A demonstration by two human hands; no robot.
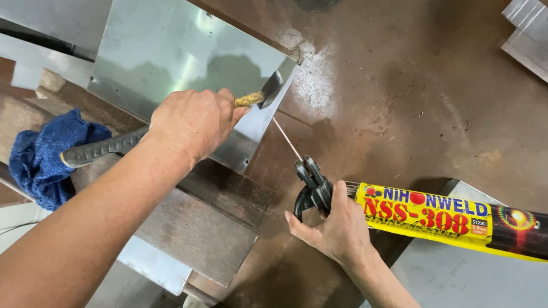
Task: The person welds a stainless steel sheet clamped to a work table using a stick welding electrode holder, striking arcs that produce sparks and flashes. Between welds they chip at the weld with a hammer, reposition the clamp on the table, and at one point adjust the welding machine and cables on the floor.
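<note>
Left forearm fills the lower left of the head view. My left hand (194, 122) is wrapped tight round a chipping hammer with a ribbed dark grip and a yellowed neck (103, 147); its dark head (270, 88) touches the right edge of the shiny bent stainless sheet (171, 63).

That sheet sits tilted on a rusty brown steel block (211, 222), its lower corner overhanging the block's edge. Blue crumpled cloth (40, 157) lies on the block just beside the hammer's butt end.

My right hand (337, 225) is curled round the handle of a black electrode holder (311, 185), fingers closed, thumb along the side. The holder's clamp grips a thin grey welding rod (285, 140), which slants up-left until its tip meets the sheet's edge just below the hammer head.

Yellow and dark tube of welding rods (451, 219) lies beside my right hand, across a pale metal plate (468, 279).

Open brown stained worktop (411, 97) spreads right of the sheet; more pale metal pieces (528, 34) sit at the top right corner.
</note>
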